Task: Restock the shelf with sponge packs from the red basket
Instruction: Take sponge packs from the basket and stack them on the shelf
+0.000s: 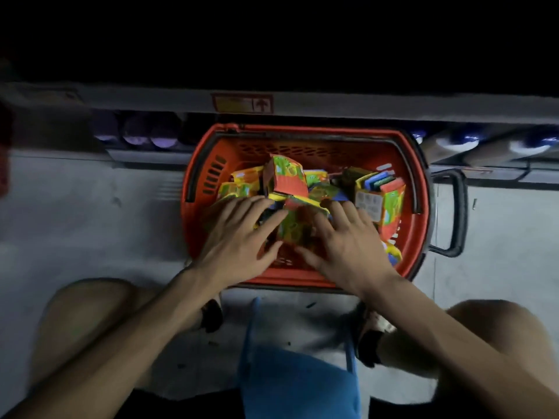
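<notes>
A red basket [302, 137] stands on the floor against the shelf base, holding several bright sponge packs. One pack [286, 176] stands tilted near the middle, and another [382, 201] leans at the right wall. My left hand [242, 234] and my right hand [351, 237] reach into the basket with fingers spread, one on each side of a green and yellow pack [295, 226] that lies between them. The fingers look straight and not closed round it. The image is blurred.
The shelf edge [332, 102] with a price label [242, 103] runs above the basket; everything above it is dark. Bottles [148, 134] stand on the lowest shelf. A black basket handle [456, 213] sticks out at the right. My knees and a blue cloth [296, 376] are below.
</notes>
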The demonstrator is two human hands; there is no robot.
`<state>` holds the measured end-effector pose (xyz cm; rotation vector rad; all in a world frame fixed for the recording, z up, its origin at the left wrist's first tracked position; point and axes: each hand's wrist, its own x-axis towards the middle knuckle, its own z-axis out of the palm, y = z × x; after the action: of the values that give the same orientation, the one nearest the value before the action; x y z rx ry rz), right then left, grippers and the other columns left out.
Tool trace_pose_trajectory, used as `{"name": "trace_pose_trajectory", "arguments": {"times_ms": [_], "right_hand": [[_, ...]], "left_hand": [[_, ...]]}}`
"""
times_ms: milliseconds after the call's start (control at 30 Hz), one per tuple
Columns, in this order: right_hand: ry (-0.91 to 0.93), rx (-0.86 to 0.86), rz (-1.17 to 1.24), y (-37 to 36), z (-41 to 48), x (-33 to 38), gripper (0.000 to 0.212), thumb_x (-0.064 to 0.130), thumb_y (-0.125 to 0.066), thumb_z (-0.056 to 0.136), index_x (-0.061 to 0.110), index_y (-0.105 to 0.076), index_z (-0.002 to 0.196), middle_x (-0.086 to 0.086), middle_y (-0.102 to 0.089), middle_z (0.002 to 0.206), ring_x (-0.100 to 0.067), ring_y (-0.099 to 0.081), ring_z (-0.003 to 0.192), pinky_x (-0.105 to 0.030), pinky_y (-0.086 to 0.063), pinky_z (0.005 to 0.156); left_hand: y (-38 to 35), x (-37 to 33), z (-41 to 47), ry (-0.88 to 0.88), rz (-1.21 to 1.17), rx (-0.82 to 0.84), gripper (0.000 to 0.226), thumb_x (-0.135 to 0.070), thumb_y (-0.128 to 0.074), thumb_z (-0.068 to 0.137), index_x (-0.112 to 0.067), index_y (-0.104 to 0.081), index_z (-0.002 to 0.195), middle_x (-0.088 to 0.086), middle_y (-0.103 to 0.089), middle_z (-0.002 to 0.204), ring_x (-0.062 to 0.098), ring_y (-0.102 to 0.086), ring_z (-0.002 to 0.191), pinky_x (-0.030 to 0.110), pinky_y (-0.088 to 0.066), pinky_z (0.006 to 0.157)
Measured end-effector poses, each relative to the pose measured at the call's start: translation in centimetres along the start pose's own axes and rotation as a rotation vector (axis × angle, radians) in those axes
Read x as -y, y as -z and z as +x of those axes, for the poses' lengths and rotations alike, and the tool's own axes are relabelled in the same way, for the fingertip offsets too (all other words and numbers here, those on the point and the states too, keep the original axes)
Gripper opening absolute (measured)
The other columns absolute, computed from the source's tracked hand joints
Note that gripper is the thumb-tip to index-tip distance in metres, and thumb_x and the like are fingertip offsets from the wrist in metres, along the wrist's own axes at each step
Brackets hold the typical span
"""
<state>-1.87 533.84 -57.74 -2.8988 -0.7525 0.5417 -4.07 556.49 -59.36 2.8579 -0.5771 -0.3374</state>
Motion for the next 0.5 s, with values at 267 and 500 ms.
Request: {"name": "trace_pose_trajectory", "arguments": {"times_ms": [267,500], "right_hand": [[0.089,-0.122,-0.094,-2.8,3.3,-1.3,0.081,0.075,-0.043,0.090,0.009,-0.059,0.134,-0.017,-0.060,0.123,-0.043,-0.051,0.122,-0.054,-0.042,0.101],[0.075,-0.274,-0.178,-3.0,1.2,-0.8,0.069,0.074,-0.043,0.085,0.017,-0.066,0.116,-0.008,-0.063,0.100,-0.034,-0.057,0.099,-0.048,-0.047,0.086]], "left_hand": [[-2.8,2.7,4.7,-0.198,0.103,-0.147,0.044,-0.043,-0.057,0.094,-0.022,-0.065,0.133,0.003,-0.061,0.125,0.024,-0.058,0.111,0.045,-0.042,0.097],[-1.4,2.8,2.9,-0.124,0.234,-0.245,0.051,-0.048,-0.057,0.091,-0.031,-0.057,0.139,-0.002,-0.056,0.134,0.021,-0.053,0.122,0.043,-0.044,0.098]]}}
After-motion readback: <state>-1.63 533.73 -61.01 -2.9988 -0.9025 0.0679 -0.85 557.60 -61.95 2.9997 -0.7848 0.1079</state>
